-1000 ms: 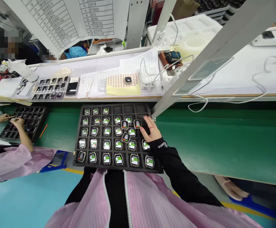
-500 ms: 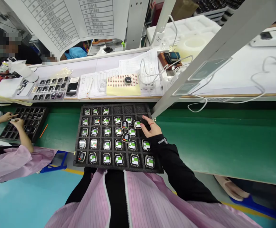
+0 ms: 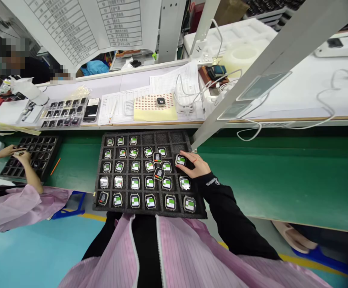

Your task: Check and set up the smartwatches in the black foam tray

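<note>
My right hand (image 3: 194, 164) pinches a smartwatch (image 3: 180, 159) by its edges, over the right side of a black foam tray (image 3: 202, 200). The watch's lit screen shows green and white blocks. Several strapless smartwatches like it lie face up in the tray's square compartments, most with the same green and white screen. Two watches with dark screens, an upper one (image 3: 157, 158) and a lower one (image 3: 159, 173), rest across the dividers. Some compartments in the far right rows hold nothing. My left hand is out of view.
A shelf (image 3: 150, 126) runs behind the tray, bearing a phone (image 3: 91, 109), a yellow sticker sheet (image 3: 153, 112) with one watch, papers and white cables. A slanted metal post (image 3: 252, 76) stands right of the tray. At left, a co-worker's hands (image 3: 22, 155) work over another black tray (image 3: 46, 160).
My right hand has moved slightly right and toward me, carrying the watch from beside the middle columns to the rightmost column. The other watches in my tray have stayed put.
</note>
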Action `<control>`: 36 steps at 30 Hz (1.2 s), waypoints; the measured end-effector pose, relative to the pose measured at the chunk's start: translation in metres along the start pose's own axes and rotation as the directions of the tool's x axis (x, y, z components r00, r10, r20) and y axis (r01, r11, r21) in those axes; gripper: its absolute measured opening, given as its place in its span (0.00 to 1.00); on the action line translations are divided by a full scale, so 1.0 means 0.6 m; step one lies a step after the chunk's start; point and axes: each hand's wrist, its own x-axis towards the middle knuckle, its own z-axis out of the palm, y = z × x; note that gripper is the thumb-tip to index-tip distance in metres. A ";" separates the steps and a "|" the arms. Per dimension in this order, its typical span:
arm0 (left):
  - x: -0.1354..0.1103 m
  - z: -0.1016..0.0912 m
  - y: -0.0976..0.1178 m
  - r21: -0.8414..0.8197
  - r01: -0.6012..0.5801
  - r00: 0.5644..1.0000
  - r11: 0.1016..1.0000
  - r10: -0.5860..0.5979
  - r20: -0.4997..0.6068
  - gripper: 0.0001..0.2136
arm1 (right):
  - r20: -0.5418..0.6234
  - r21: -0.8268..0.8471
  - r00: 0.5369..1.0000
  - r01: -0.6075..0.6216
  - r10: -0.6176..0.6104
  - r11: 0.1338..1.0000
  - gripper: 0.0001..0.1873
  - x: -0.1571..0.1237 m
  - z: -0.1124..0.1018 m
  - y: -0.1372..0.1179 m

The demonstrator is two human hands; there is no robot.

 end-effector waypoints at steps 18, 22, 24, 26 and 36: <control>0.049 0.003 -0.005 -0.050 -0.046 0.997 0.998 0.049 0.057 0.35 | 0.016 0.071 1.000 -0.004 0.003 0.997 0.26 -0.025 0.009 -0.042; 0.038 0.005 0.001 -0.068 -0.044 0.996 0.997 0.049 0.073 0.35 | 0.077 0.093 0.992 0.096 -0.103 0.991 0.27 0.001 0.024 -0.054; 0.032 0.007 0.001 -0.068 -0.028 0.998 0.997 0.032 0.057 0.35 | 0.106 0.107 0.984 0.134 -0.145 0.985 0.28 0.015 0.031 -0.061; 0.029 0.006 0.000 -0.070 -0.010 0.999 0.997 0.012 0.029 0.35 | 0.120 0.124 0.977 0.162 -0.177 0.979 0.28 0.026 0.037 -0.070; 0.068 0.000 -0.001 -0.107 0.074 0.997 0.992 -0.070 0.042 0.39 | 0.074 0.166 0.966 0.233 -0.248 0.958 0.32 0.018 0.041 -0.100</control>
